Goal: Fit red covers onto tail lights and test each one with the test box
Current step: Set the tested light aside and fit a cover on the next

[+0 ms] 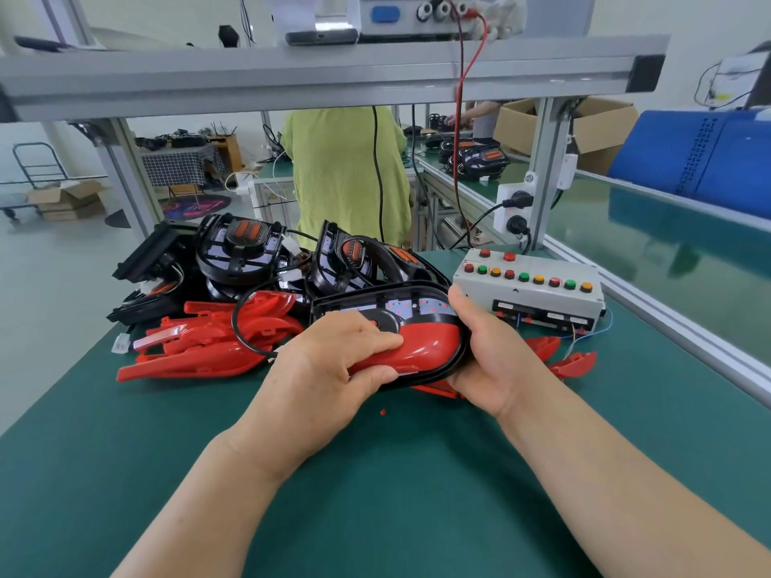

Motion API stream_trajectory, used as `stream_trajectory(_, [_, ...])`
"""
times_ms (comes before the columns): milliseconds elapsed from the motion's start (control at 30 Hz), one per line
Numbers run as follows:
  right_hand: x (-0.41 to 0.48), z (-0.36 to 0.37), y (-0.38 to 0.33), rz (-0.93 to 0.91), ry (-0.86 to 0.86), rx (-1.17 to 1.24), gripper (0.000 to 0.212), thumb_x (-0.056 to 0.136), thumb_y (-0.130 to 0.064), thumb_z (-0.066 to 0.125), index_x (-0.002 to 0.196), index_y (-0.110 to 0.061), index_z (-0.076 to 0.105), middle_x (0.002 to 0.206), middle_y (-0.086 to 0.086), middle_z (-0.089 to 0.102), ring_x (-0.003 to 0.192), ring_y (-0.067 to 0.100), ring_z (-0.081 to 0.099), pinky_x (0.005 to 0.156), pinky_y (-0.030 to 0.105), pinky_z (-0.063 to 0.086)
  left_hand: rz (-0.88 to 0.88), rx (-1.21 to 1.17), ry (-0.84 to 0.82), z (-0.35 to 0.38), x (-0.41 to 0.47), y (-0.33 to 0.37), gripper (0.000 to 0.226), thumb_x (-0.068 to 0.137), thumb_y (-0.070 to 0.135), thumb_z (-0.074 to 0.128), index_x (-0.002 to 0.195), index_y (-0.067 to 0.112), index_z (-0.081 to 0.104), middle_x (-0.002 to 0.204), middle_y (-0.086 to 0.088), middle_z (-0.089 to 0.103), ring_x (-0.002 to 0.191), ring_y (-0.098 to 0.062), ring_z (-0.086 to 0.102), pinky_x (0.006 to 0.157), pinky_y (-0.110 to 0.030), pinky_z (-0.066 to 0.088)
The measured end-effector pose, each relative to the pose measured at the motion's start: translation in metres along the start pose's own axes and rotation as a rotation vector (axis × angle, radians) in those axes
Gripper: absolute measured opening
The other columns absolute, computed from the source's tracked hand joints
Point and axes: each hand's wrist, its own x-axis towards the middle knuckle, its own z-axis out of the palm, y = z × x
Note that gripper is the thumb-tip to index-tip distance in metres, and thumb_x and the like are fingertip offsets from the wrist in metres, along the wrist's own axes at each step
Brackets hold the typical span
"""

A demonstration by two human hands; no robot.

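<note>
A black tail light (411,300) is held above the green bench mat, with a red cover (425,348) lying in its lower half. My left hand (329,365) grips the cover's left end, fingers on top and thumb under it. My right hand (484,348) grips the tail light's right end, thumb over its upper rim. Small red LEDs glow on the light's grey strip. The white test box (530,289), with rows of red, green and yellow buttons, sits just right of the light.
A pile of black tail lights (250,252) fills the back left. Loose red covers (196,344) lie in front of them, more (571,360) under my right hand. A person in a green top (342,173) stands behind the bench. An aluminium rail (667,327) edges the right side.
</note>
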Motion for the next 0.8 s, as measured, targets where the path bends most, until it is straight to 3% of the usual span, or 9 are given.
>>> stream_trajectory(367, [0.000, 0.000, 0.001, 0.000, -0.034, 0.037, 0.052, 0.103, -0.046, 0.041, 0.125, -0.005, 0.063, 0.118, 0.018, 0.071, 0.105, 0.032, 0.071, 0.077, 0.043, 0.061, -0.075, -0.079, -0.004, 0.003, 0.000, -0.004, 0.033, 0.081, 0.009, 0.080, 0.112, 0.019, 0.076, 0.100, 0.011, 0.065, 0.105, -0.009, 0.060, 0.096, -0.025, 0.045])
stream_trajectory(567, [0.000, 0.000, 0.001, -0.043, -0.115, 0.039, 0.054, 0.096, -0.042, 0.049, 0.133, -0.003, 0.059, 0.129, 0.022, 0.064, 0.119, 0.035, 0.063, 0.099, 0.049, 0.052, -0.078, -0.072, 0.021, 0.005, 0.000, 0.003, 0.031, 0.080, 0.009, 0.080, 0.110, 0.015, 0.076, 0.099, 0.007, 0.066, 0.102, -0.009, 0.060, 0.093, -0.020, 0.045])
stream_trajectory(700, [0.000, -0.002, 0.003, -0.074, -0.103, 0.030, 0.057, 0.087, -0.033, 0.060, 0.130, 0.003, 0.059, 0.128, 0.027, 0.063, 0.110, 0.037, 0.065, 0.100, 0.050, 0.049, -0.103, -0.080, 0.007, 0.005, 0.001, 0.007, 0.031, 0.081, 0.010, 0.079, 0.112, 0.014, 0.076, 0.100, 0.007, 0.066, 0.100, -0.009, 0.061, 0.092, -0.025, 0.047])
stream_trajectory(800, [0.001, -0.003, 0.006, -0.074, -0.073, 0.017, 0.044, 0.088, -0.027, 0.061, 0.121, 0.002, 0.065, 0.118, 0.024, 0.067, 0.102, 0.035, 0.065, 0.098, 0.049, 0.050, -0.099, -0.084, 0.011, 0.006, 0.000, 0.011, 0.031, 0.081, 0.010, 0.079, 0.112, 0.014, 0.076, 0.099, 0.007, 0.066, 0.100, -0.008, 0.061, 0.093, -0.026, 0.047])
